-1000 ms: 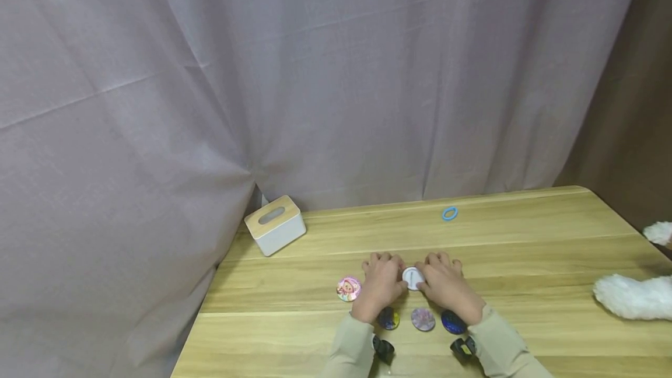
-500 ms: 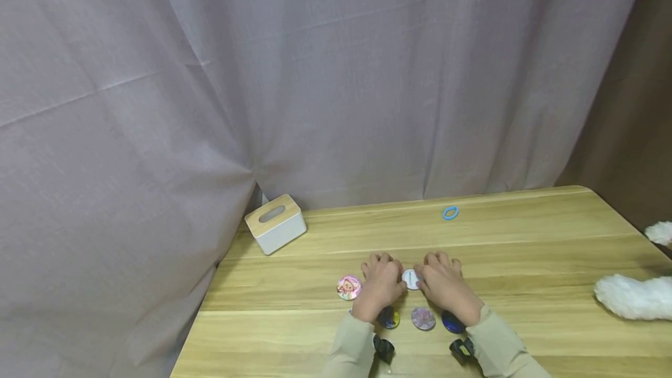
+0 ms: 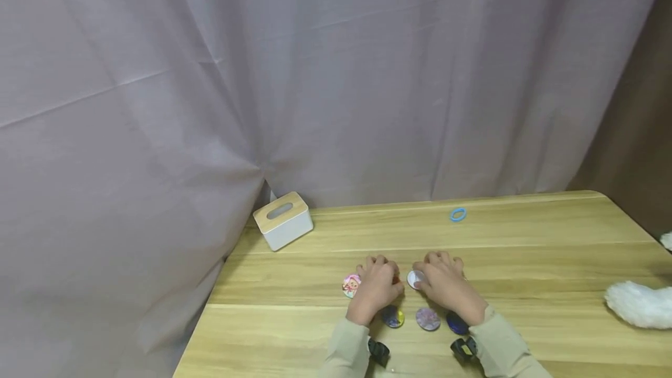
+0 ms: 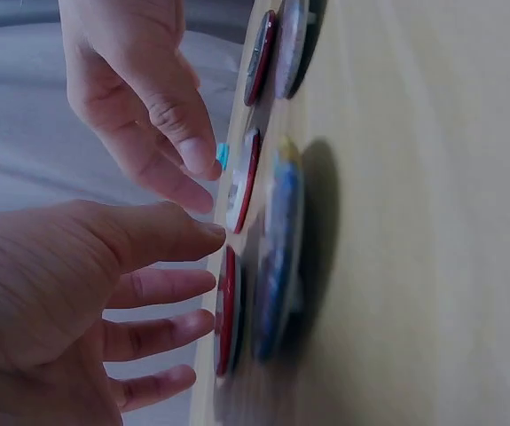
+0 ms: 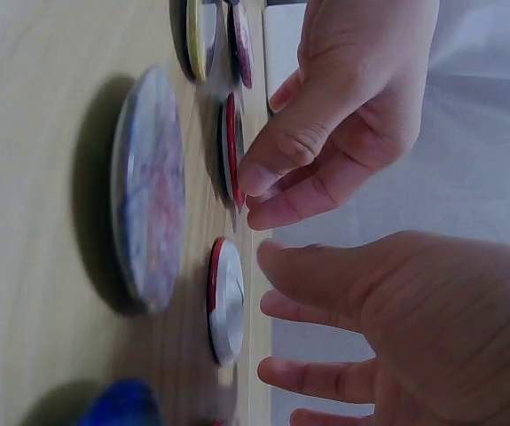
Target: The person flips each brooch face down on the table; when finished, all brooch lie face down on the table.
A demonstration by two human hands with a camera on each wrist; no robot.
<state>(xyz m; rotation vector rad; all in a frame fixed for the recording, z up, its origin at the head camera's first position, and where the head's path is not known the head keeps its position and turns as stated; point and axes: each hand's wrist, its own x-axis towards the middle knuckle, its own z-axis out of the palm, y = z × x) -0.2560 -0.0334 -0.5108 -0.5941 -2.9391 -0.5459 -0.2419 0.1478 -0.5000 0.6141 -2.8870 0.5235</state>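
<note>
Several round pin badges lie on the wooden table. A badge with its white back up [image 3: 413, 280] sits between the hands, close to the right thumb. My left hand [image 3: 377, 286] is just left of it, fingers spread loosely, its thumb tip right at the edge of a red-rimmed badge [image 5: 233, 151] that the hand mostly hides in the head view. My right hand [image 3: 446, 286] hovers with relaxed fingers beside the white-backed badge and grips nothing. Nearer lie a purple-and-yellow badge [image 3: 393, 317], a pale purple badge [image 3: 427, 319] and a dark blue badge [image 3: 457, 323].
A pink cartoon badge [image 3: 350, 286] lies left of the left hand, partly covered by it. At the back are a tissue box [image 3: 284, 223] and a blue ring [image 3: 458, 214]. White fluffy material [image 3: 637, 305] lies at the right. A grey curtain [image 3: 367, 86] hangs behind the table.
My left hand has moved left off the white-backed badge and now overlaps the pink badge. The right hand stays close to the white-backed badge. The head view has turned slightly.
</note>
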